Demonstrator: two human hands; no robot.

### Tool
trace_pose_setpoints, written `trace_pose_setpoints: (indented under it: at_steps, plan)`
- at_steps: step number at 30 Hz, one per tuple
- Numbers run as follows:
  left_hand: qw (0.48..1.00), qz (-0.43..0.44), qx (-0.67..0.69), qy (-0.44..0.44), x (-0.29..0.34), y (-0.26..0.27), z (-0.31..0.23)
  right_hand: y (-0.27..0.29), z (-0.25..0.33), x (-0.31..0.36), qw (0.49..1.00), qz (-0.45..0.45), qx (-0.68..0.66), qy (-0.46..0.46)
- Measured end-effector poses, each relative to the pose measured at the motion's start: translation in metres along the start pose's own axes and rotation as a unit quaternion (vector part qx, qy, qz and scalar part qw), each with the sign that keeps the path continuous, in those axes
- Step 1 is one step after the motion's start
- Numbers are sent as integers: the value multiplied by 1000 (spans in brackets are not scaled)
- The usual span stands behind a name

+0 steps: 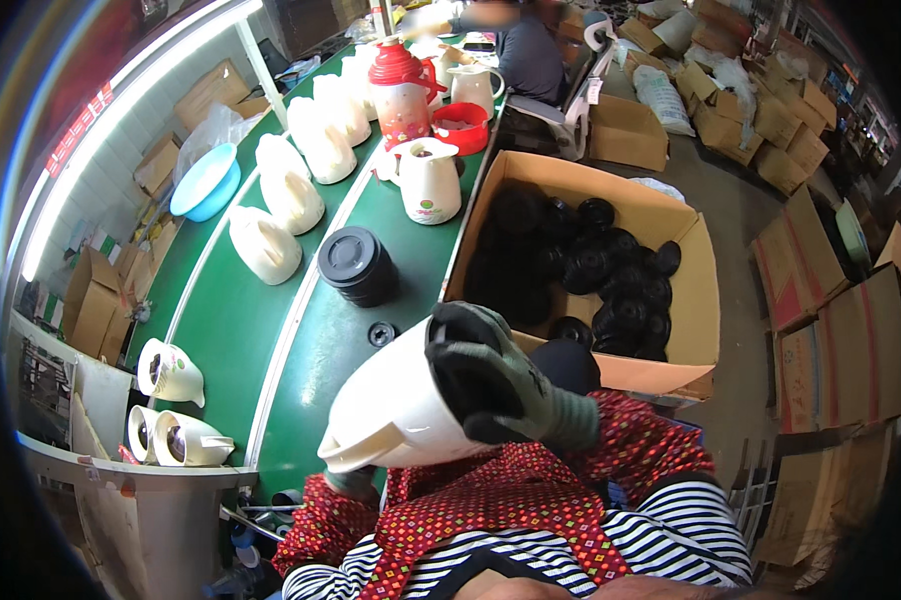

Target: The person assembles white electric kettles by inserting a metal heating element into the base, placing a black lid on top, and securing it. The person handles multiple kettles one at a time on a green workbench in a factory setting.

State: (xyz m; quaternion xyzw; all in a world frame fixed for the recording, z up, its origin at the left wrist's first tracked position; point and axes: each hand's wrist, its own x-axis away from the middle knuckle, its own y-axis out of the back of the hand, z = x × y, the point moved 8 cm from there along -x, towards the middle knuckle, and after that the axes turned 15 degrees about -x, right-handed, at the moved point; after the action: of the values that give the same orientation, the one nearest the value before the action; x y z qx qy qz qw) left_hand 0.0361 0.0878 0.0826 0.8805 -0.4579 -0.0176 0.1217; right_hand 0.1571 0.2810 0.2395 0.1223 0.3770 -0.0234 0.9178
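The largest thing is the green worktop (226, 325), which goes from eight o'clock up to twelve o'clock; its far end is crowded and difficult to make out. At between two and three o'clock stands an open carton (689, 295), and inside it lie many black round parts (611, 262); in the dark left side they melt together and cannot be told apart. At between twelve and one o'clock sits another person (531, 65), cut off by the upper edge.

The held white jug (386, 405) is at seven o'clock, tilted, its spout end toward eight o'clock. The right hand (516, 375), in a grey-green glove, is clamped on its other end; whether the black area there is glove or jug, one cannot tell. The left hand (353, 484) is at the spout end, mostly hidden below the jug, so how its fingers stand cannot be told. The two hands are apart, with the jug between them.

At ten o'clock there is a blue basin (207, 182), its inside only partly visible. Near twelve o'clock, a red bowl (461, 128) contains small pieces, too unclear to name. The smallest is a black ring (381, 334), at eight o'clock, lying just beside the jug.
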Motion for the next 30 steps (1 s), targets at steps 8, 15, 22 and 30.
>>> trace_pose_setpoints:
  at_steps: [8,15,22,30]
  plan:
    - [908,-163,-382,-52,-41,71,-71,-15,-130,109,953,-191,-158,-175]
    - [824,-135,-546,-70,-43,27,-143,-11,-66,52,926,-161,-261,-219]
    - [933,-3,-339,-123,-35,35,-151,-20,-27,23,972,137,107,-156]
    - [848,71,-479,-216,-14,-10,-129,-26,-16,17,933,203,203,-218]
